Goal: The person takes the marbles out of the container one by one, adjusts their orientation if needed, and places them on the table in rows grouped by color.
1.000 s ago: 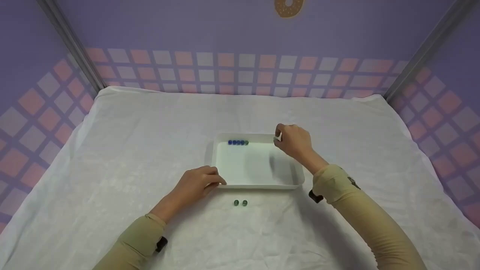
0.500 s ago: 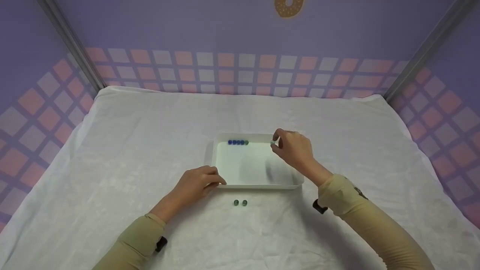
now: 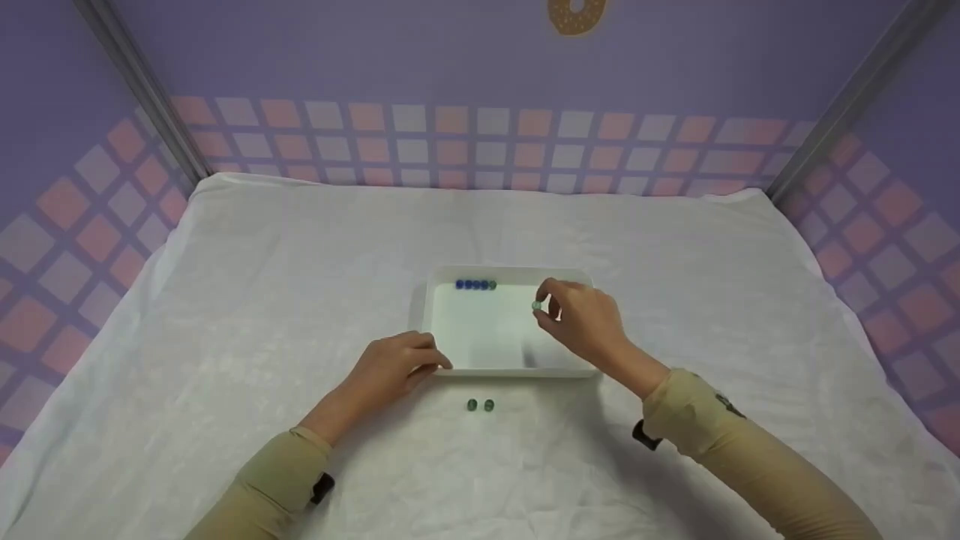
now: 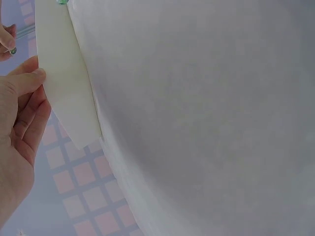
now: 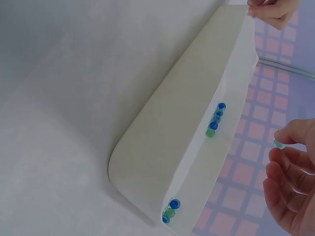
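Observation:
My left hand pinches the near left corner of a white plastic tray, thumb on the rim in the left wrist view. Held between thumb and fingertip of my right hand is a pale green glass marble, raised over the tray's right half. Along the far wall inside lies a row of several blue marbles with one green marble at its right end. The right wrist view shows another small group, two blue marbles and a green one, in the tray's right end; my right hand hides it from the head view.
Two green marbles lie side by side on the white cloth just in front of the tray. Purple walls with a pink and white tile pattern enclose the table at the back and sides.
Carrying the marble, my right hand has come away from the tray's far wall, toward me and slightly left. My left hand and the other marbles in view have stayed put.

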A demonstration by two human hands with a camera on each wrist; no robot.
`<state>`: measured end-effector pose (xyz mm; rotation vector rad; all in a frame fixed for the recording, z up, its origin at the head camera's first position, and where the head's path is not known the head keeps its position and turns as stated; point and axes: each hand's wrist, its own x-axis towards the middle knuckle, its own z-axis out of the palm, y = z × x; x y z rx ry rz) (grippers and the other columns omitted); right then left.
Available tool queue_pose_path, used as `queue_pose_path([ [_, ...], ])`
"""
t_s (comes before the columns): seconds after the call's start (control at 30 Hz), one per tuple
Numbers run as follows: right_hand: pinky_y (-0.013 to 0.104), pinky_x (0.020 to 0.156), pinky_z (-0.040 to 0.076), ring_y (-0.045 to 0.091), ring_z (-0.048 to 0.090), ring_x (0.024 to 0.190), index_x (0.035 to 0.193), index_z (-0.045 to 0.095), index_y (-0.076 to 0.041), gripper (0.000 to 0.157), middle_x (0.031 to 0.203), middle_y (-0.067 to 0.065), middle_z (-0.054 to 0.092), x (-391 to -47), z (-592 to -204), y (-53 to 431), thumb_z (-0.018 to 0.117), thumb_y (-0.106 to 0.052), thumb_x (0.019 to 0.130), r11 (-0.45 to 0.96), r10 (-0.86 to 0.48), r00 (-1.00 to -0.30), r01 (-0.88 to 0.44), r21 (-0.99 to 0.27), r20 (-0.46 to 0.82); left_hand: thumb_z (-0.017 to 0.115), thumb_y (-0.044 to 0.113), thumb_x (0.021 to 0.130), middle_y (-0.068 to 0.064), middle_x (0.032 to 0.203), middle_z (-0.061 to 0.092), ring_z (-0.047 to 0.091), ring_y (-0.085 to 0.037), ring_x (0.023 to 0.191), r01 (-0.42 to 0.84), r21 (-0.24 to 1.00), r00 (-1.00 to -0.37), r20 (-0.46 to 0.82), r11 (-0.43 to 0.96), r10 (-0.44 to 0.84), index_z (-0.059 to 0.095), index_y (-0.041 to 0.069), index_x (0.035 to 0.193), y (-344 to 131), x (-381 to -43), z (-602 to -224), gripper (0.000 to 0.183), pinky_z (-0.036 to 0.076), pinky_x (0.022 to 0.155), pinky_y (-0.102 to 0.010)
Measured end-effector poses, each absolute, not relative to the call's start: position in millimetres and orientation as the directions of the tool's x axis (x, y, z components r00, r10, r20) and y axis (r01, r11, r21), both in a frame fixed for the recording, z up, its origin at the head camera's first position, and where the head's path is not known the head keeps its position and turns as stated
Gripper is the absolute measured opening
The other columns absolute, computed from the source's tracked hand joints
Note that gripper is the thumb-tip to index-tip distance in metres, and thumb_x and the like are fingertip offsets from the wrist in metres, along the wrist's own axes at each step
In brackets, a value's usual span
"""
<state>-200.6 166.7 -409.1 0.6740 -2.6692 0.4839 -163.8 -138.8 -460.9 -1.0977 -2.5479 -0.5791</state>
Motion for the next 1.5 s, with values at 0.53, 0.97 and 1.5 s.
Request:
queue_pose_path([
  [0.53, 0.022, 0.051, 0.039, 0.008, 0.056, 0.059, 0.093, 0.068, -0.02, 0.01, 0.071, -0.006, 0.066, -159.6, -424.2, 157.5, 0.075, -0.022, 0.087, 0.765, -0.5, -0.778, -0.603, -0.229, 0.38, 0.073, 0.012, 0.089, 0.005, 0.081, 0.062, 0.057, -0.009, 0.07, 0.742, 0.229, -0.657, 0.431, 0.63, 0.618, 0.078, 0.023, 0.092, -138.4, -164.2, -461.6, 0.013, 0.045, 0.06, -0.023],
  [0.97, 0.019, 0.052, 0.041, 0.006, 0.057, 0.059, 0.094, 0.067, -0.02, 0.013, 0.07, -0.005, 0.066, -140.3, -442.1, 159.1, 0.077, -0.02, 0.085, 0.721, -0.533, -0.755, -0.642, -0.261, 0.383, 0.07, 0.01, 0.091, 0.006, 0.084, 0.065, 0.059, -0.008, 0.073, 0.723, 0.244, -0.682, 0.402, 0.646, 0.611, 0.078, 0.025, 0.094, -138.4, -163.1, -459.8, 0.017, 0.048, 0.063, -0.024],
  [1.5, 0.016, 0.057, 0.046, -0.002, 0.055, 0.06, 0.097, 0.073, -0.022, 0.011, 0.072, -0.008, 0.068, -126.9, -472.3, 159.8, 0.076, -0.02, 0.087, 0.647, -0.497, -0.828, -0.554, -0.523, 0.261, 0.07, 0.011, 0.092, 0.006, 0.084, 0.065, 0.059, -0.009, 0.073, 0.724, 0.252, -0.682, 0.405, 0.642, 0.609, 0.078, 0.023, 0.094, -138.7, -163.9, -462.3, 0.015, 0.048, 0.062, -0.025],
])
